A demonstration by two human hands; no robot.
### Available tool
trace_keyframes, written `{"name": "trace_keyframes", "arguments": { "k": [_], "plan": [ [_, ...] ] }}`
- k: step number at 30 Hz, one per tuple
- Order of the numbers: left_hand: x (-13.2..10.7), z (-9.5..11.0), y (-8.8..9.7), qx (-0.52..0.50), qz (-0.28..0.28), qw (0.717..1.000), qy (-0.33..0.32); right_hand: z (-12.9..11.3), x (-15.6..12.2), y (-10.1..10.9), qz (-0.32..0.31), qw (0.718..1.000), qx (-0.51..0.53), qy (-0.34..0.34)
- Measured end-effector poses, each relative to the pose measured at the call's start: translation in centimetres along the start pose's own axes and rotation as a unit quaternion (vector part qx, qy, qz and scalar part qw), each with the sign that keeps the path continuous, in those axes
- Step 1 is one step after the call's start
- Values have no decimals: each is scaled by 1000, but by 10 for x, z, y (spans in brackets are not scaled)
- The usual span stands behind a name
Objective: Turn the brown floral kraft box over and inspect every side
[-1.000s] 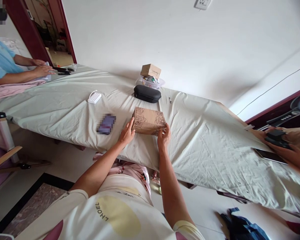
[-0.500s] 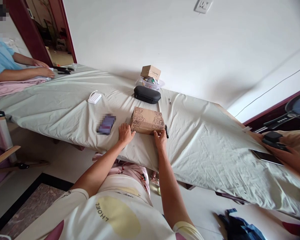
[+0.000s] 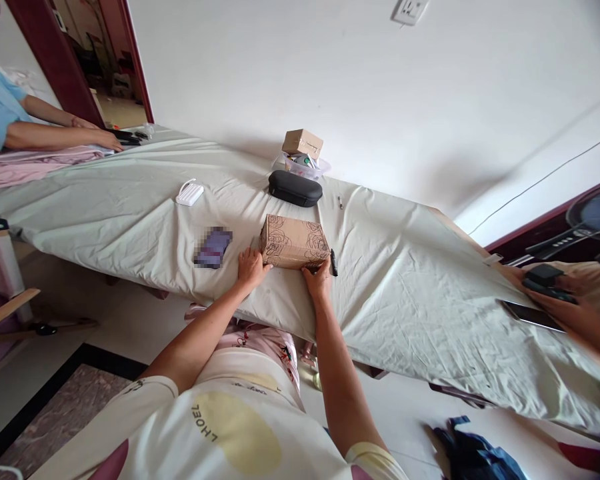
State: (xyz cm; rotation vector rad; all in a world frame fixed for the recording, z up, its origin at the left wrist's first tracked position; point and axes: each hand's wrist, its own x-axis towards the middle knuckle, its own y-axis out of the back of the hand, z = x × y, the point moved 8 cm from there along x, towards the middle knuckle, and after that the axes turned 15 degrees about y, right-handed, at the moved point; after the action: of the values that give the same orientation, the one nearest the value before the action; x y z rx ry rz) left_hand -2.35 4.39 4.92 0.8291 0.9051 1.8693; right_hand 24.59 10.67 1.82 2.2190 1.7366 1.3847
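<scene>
A brown cardboard box [image 3: 296, 241] printed with dark rose outlines lies closed on the cloth-covered table, between my two hands. At its front left corner, my left hand [image 3: 251, 268] presses against the side, thumb along the lower front edge. My right hand [image 3: 319, 277] holds the front right corner, its thumb on the front face and its other fingers partly hidden by the box. Just right of that hand lies a black pen-like object [image 3: 334, 263]. A phone-shaped item [image 3: 213, 247], blurred out, rests left of my left hand.
Behind the box sit a black zip case [image 3: 295, 189] and a plastic basket [image 3: 320, 167] topped by a smaller carton [image 3: 303, 143]. A white block with a strap [image 3: 189, 193] lies left. Co-workers' hands show at far left [image 3: 105, 139] and right, near a phone [image 3: 533, 315].
My right thumb has slid slightly left along the box's front. The box has hardly moved. At far left, the co-worker's hands have reached further right.
</scene>
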Motion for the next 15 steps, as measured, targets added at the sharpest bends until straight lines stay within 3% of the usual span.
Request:
{"name": "trace_keyframes", "arguments": {
  "k": [15],
  "plan": [
    [2, -1, -2, -17, -19, 1000, 1, -10, 0, 6, -7, 1000, -8, -10]
  ]
}}
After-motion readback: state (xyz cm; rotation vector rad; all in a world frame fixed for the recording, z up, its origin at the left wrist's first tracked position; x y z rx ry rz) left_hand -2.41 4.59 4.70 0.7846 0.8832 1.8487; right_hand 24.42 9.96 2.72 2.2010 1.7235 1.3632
